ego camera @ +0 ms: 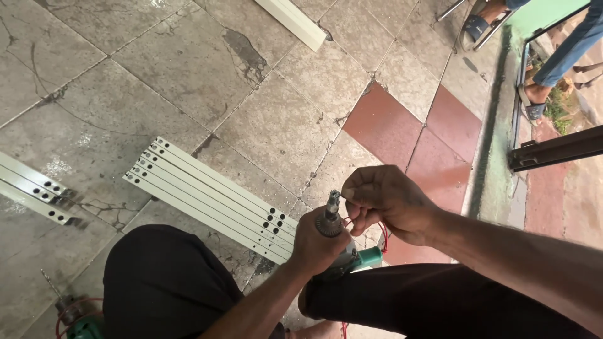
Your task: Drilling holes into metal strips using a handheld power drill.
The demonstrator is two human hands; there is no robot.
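Head view: person squats over a cracked tile floor (188,69), looking down at both hands.
Left hand (317,242): wrapped tight round the body of a green drill (352,257), chuck (329,220) pointing up.
Right hand (386,201): fingertips pinched at the chuck tip, on a small part too small to tell; a red cord (382,235) loops beneath.
Drill position: between the knees, just right of the stack of white metal strips (213,198).
Nearby: more strips (34,188) far left; second drill (75,317) bottom left; another person's sandalled feet (534,107) top right.
Doing it well: judging by the grip, keep the drill body steady and the bit straight in the chuck.
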